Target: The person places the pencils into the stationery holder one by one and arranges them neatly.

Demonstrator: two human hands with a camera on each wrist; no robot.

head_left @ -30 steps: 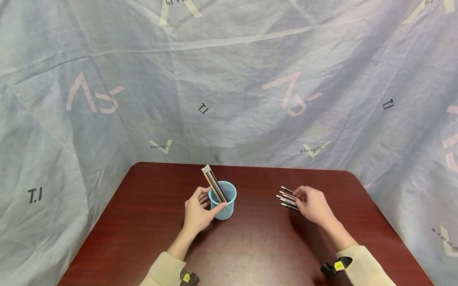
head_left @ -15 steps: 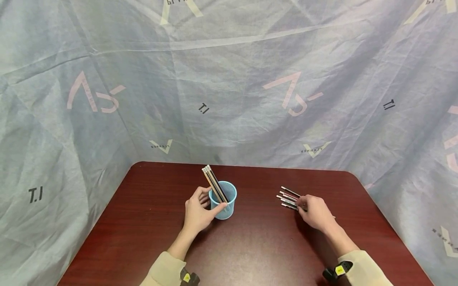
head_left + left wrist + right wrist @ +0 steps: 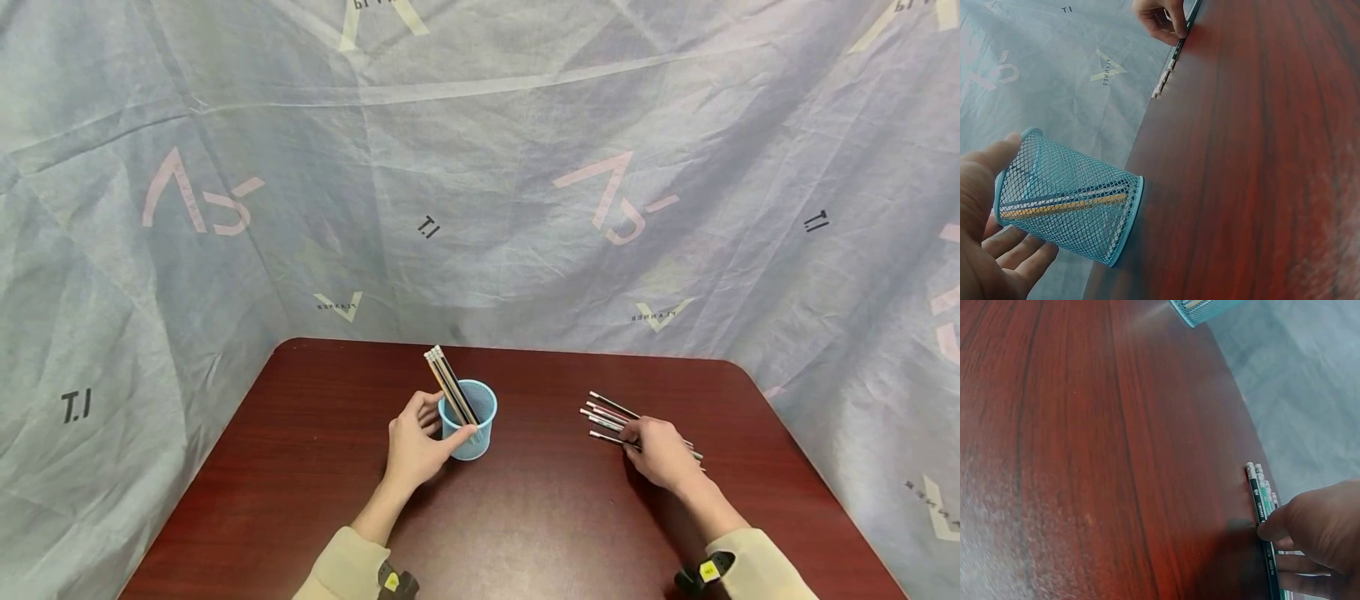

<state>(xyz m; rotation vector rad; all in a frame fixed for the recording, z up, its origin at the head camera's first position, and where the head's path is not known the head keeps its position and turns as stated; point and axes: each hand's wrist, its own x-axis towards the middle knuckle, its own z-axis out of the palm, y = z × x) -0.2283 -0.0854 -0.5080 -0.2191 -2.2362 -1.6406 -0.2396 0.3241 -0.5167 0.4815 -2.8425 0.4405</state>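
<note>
A light blue mesh pencil cup [image 3: 468, 442] stands upright on the table, with several pencils [image 3: 452, 385] leaning to the left inside it. My left hand [image 3: 417, 442] grips the cup's left side, thumb at the near rim and fingers behind. To the right lie several pencils [image 3: 603, 414] loosely side by side, white eraser ends pointing left. Over their middle is my right hand [image 3: 663, 454]. In the right wrist view its thumb presses the side of the nearest black pencil [image 3: 1254, 487], with the fingers curled on the far side; the hand [image 3: 1322, 534] hides part of the row.
A dark red wooden table [image 3: 525, 517] with rounded far corners carries everything. Grey printed cloth [image 3: 480, 208] hangs behind and at both sides. Each sleeve has a small black wrist device, such as the right device [image 3: 705, 572].
My right hand has moved slightly toward me and right along the pencils, uncovering more of them. The pencils are slightly shifted and spread. My left hand and the cup stay put.
</note>
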